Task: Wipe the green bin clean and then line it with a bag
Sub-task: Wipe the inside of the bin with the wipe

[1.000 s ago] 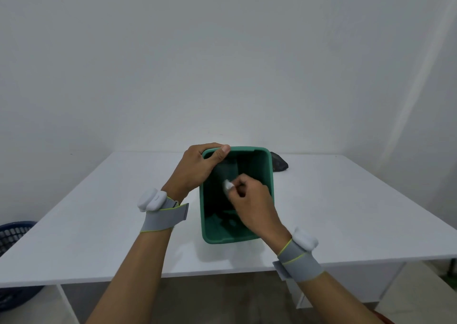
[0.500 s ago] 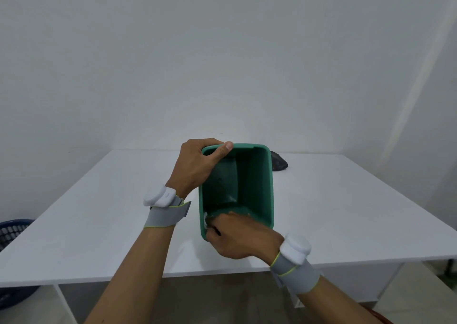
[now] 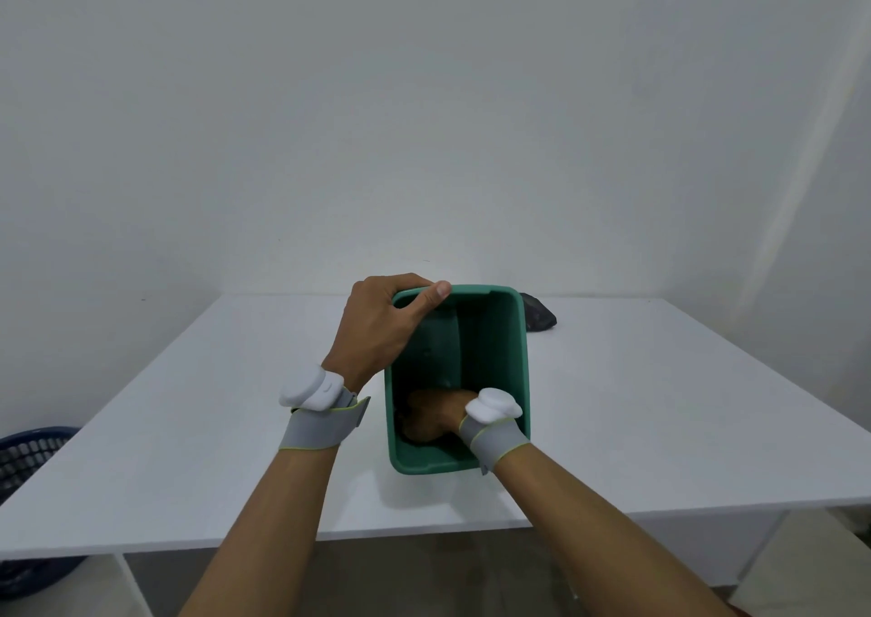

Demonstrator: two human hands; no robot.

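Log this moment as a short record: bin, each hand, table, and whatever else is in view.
bin: green bin, open top, standing on the table, no bag in it
left hand: left hand grips the bin's far left rim, thumb over the edge
right hand: right hand reaches down inside the bin; fingers hidden, cloth not visible
table: white table
behind bin: dark crumpled object, on the table
floor left: blue basket

Left hand (image 3: pixel 377 329) grips a rim; right hand (image 3: pixel 431 421) reaches downward.
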